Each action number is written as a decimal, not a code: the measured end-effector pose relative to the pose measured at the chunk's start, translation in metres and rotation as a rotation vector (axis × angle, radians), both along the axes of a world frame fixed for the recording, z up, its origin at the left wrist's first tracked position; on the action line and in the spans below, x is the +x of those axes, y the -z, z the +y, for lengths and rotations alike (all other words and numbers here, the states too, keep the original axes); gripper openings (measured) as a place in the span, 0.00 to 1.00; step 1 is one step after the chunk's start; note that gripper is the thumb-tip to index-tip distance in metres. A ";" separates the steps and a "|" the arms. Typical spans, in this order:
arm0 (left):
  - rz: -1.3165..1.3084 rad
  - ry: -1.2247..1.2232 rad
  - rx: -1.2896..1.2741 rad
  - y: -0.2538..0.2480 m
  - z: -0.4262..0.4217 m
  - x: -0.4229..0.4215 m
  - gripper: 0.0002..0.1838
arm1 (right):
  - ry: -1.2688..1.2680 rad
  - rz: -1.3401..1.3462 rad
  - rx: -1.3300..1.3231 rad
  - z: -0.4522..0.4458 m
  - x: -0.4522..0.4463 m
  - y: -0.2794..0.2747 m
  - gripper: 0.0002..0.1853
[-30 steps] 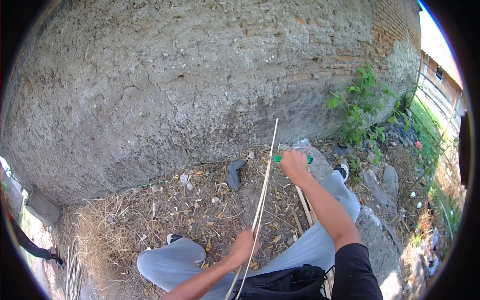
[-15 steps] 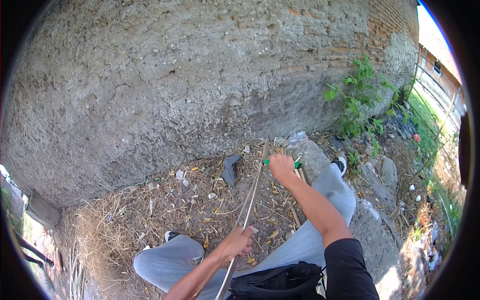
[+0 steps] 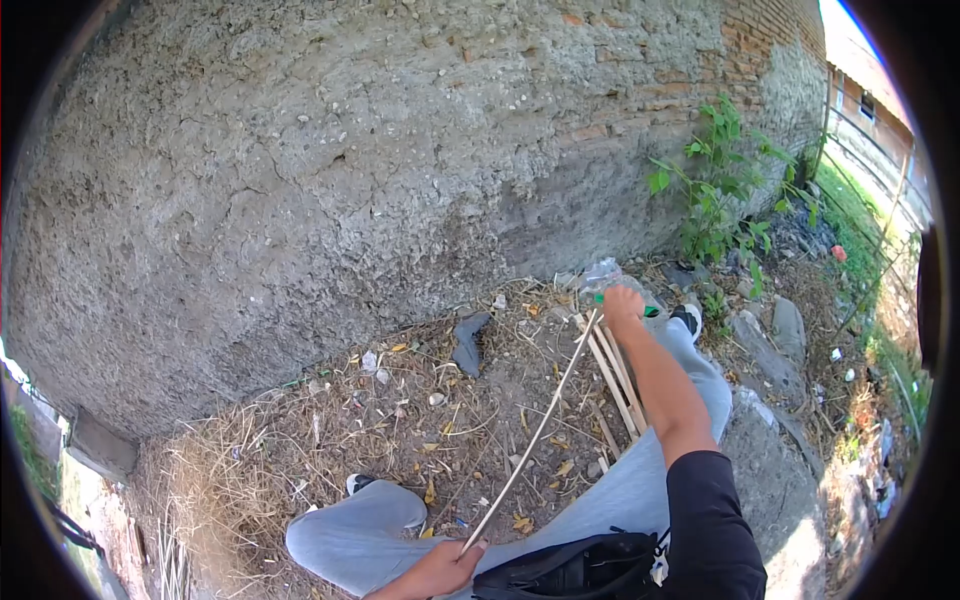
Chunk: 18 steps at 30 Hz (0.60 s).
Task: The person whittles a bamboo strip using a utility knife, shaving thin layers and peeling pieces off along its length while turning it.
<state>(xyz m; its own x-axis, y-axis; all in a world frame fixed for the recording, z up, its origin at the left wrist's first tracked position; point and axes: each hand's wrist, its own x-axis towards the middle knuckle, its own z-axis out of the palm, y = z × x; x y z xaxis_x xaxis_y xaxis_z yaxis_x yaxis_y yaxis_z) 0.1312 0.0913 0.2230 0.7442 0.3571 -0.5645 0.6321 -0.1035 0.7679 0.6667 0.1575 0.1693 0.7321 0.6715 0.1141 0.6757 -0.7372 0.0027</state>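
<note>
My left hand [image 3: 447,568] is closed round the near end of a long, thin, pale strip [image 3: 528,452], which looks like split bamboo. The strip slants up and away to my right hand [image 3: 625,304]. That hand is wrapped round a tool with a green handle [image 3: 652,311]; green shows on both sides of the fist, and whether it has a blade I cannot make out. The strip's far end meets the tool beside the fist. Several pale split sticks [image 3: 613,375] lie just below my right hand, beside my leg.
A rough plastered wall [image 3: 330,200] rises in front. A leafy plant [image 3: 722,190] grows at its foot on the right. Dry straw [image 3: 230,480] and a dark grey scrap [image 3: 467,345] lie on the ground. A black bag [image 3: 570,570] rests at my lap; a stone slab [image 3: 760,480] is on the right.
My right hand has moved right and slightly farther out with the green-handled tool. My left hand has drawn back down toward my lap. The strip now slants more, and the pale sticks show more fully.
</note>
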 end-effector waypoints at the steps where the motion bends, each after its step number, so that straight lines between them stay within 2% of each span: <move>1: 0.013 -0.006 -0.003 -0.008 0.010 -0.010 0.27 | 0.034 0.059 0.023 -0.005 0.000 0.000 0.12; 3: 0.137 -0.369 -0.349 -0.024 0.025 -0.031 0.25 | 0.004 0.114 0.018 -0.001 -0.018 0.000 0.12; 5: 0.165 -0.443 -0.348 -0.012 0.052 -0.052 0.24 | -0.100 0.073 -0.028 0.013 -0.030 -0.003 0.11; 7: 0.179 -0.136 0.520 0.001 0.071 -0.066 0.23 | -0.158 0.099 -0.024 0.018 -0.057 -0.022 0.11; 8: 0.186 -0.137 0.518 0.001 0.077 -0.072 0.23 | -0.196 0.133 -0.023 0.016 -0.074 -0.032 0.11; 10: 0.311 -0.142 0.834 -0.010 0.088 -0.068 0.22 | -0.236 0.155 -0.034 0.014 -0.093 -0.052 0.13; 12: 0.340 -0.146 0.821 -0.009 0.086 -0.072 0.25 | -0.354 0.127 0.066 -0.001 -0.113 -0.077 0.14; 13: 0.404 -0.045 0.840 -0.016 0.079 -0.070 0.27 | -0.357 0.121 0.064 -0.010 -0.118 -0.089 0.14; 14: 0.470 0.059 0.856 -0.019 0.074 -0.069 0.29 | -0.395 0.127 0.168 -0.020 -0.125 -0.099 0.14; 18: 0.356 0.109 0.965 0.001 0.066 -0.076 0.32 | -0.457 0.256 0.457 -0.064 -0.153 -0.140 0.15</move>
<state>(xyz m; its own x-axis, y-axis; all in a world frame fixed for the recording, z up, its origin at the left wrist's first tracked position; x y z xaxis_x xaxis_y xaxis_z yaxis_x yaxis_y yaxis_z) 0.0552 0.1570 0.2222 0.6458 0.7152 -0.2674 0.7566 -0.6466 0.0978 0.5135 0.0939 0.3093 0.4290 0.8445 0.3205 0.8567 -0.2679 -0.4407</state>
